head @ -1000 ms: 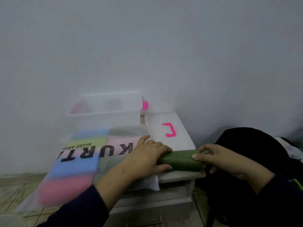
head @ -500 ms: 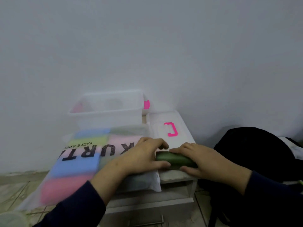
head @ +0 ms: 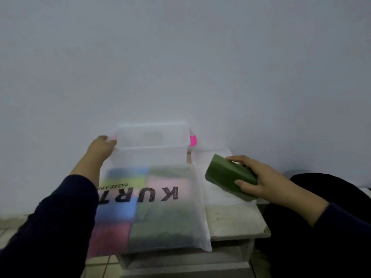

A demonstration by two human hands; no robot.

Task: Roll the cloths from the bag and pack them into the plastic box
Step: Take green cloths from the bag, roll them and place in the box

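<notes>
My right hand (head: 261,181) grips a rolled green cloth (head: 228,178), lifted above the box lid (head: 212,157) at the right. My left hand (head: 101,148) holds the left end of the clear plastic box (head: 152,155), which stands against the wall and looks empty. In front of the box lies a translucent bag (head: 160,209) printed with black letters, with blue, yellow, pink, red and green cloths showing through it.
Box, lid and bag sit on a small white table (head: 236,223) with a shelf under it. A pink latch (head: 193,140) sticks out at the box's right end. A dark bag (head: 313,197) lies on the floor to the right. Tiled floor at lower left.
Both hands were on the green roll on the table. Now my right hand has lifted the roll alone, and my left hand has moved up-left to the box's end.
</notes>
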